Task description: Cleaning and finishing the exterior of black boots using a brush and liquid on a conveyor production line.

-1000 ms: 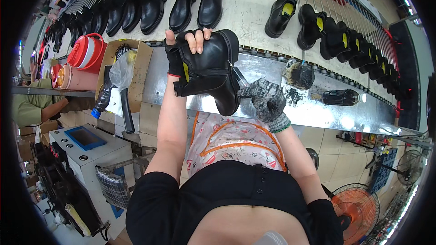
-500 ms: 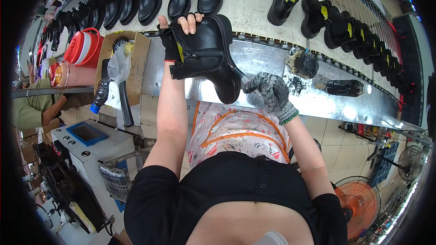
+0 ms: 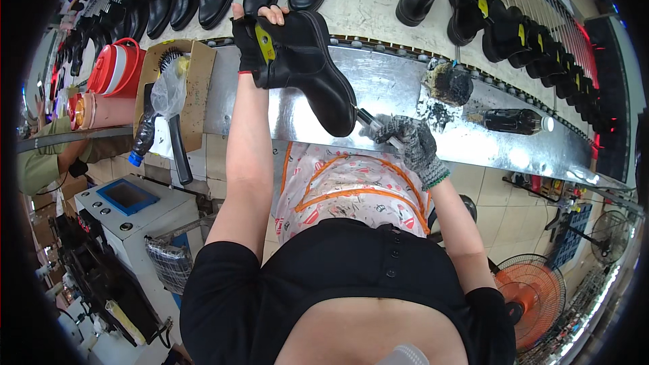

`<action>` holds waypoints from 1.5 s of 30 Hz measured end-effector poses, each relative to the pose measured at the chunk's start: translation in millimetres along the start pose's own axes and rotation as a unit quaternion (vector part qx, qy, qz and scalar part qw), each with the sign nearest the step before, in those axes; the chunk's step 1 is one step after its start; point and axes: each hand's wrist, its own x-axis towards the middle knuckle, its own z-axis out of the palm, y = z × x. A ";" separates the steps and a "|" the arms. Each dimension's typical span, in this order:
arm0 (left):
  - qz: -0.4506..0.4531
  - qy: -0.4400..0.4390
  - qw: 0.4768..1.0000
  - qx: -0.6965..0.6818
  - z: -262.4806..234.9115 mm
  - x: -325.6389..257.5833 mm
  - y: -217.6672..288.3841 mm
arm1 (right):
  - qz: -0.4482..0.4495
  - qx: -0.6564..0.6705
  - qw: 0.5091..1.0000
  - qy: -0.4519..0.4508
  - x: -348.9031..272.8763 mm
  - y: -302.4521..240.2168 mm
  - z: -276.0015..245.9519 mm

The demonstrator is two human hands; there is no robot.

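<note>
A black leather ankle boot [image 3: 307, 61] with a yellow lining hangs over the metal ledge, toe toward me and sole facing right. Its shaft is gripped by my left hand [image 3: 247, 44], in a dark fingerless glove with red trim; bare fingertips show over the far side. My right hand [image 3: 416, 149], in a grey knit glove, is closed around a slim brush [image 3: 366, 117] with a metal band. The brush tip touches the sole edge near the toe. Black-smeared and lumpy, a small pot [image 3: 451, 84] stands right of the brush.
A dark bottle [image 3: 514, 121] with a white cap lies on the metal ledge [image 3: 230, 94]. Behind runs a conveyor [image 3: 365, 0] with several black boots. At left are a cardboard box [image 3: 199, 88] with brushes and a red jug [image 3: 113, 71]. An orange fan [image 3: 531, 290] stands lower right.
My left hand has turned the boot, so more lining shows and the side zipper no longer does. The brush, now plainer to see, has moved slightly along the sole edge.
</note>
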 end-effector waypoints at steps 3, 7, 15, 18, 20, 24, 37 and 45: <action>-0.025 0.083 0.993 0.075 -18.2 5.5 -0.4 | 0.036 0.133 0.990 0.034 -3.9 18.7 1.9; 0.022 0.189 0.965 0.182 -33.7 15.7 -21.4 | 0.090 0.267 0.956 0.081 -3.0 38.2 -2.6; 0.135 0.280 0.716 0.625 -45.8 -8.7 -35.7 | 0.169 0.180 0.955 0.163 -3.8 3.1 -3.6; 0.130 0.268 0.647 0.702 -22.9 -14.2 -30.4 | 0.190 0.171 0.947 0.194 -6.9 -3.7 -14.9; 0.118 0.273 0.605 0.738 -19.9 -21.9 -20.6 | 0.199 0.353 0.896 0.183 -7.0 -17.5 -21.3; 0.101 0.294 0.563 0.766 6.3 -40.3 -13.6 | 0.170 0.108 0.947 0.250 -6.6 -22.3 -12.4; 0.062 0.312 0.559 0.766 104.7 -122.7 -9.8 | 0.153 -0.013 0.962 0.228 -9.6 2.0 -24.1; -0.006 0.275 0.589 0.760 154.0 -146.5 -13.6 | -0.003 -0.301 0.921 0.246 -13.4 29.4 -17.9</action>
